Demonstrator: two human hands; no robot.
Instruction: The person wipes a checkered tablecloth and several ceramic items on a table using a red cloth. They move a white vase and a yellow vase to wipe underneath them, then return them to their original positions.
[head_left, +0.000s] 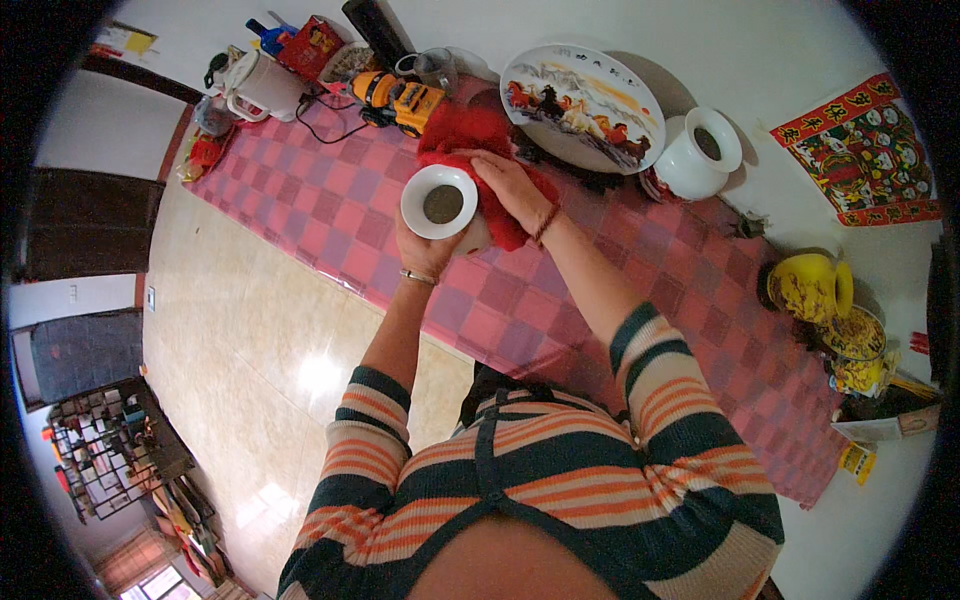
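Observation:
In front of me a white vase (439, 174) with a flared rim stands tilted toward my view, its dark inside showing. Around its near side curls my left hand (426, 246), the fingers partly hidden behind the vase. My right hand (514, 187) presses a fluffy red cloth (472, 129) against the vase's far right side; part of the cloth bunches beyond the vase and part hangs below my palm. Whether the vase's base rests on the pink checked tablecloth (330, 202) is hidden.
A decorated plate (585, 109) with painted horses and a second white vase (694, 161) stand by the wall. At the far left are a yellow toy mixer truck (401, 101), a white electric kettle (262, 86) and a black cord (330, 140). Yellow vases (806, 289) stand at right.

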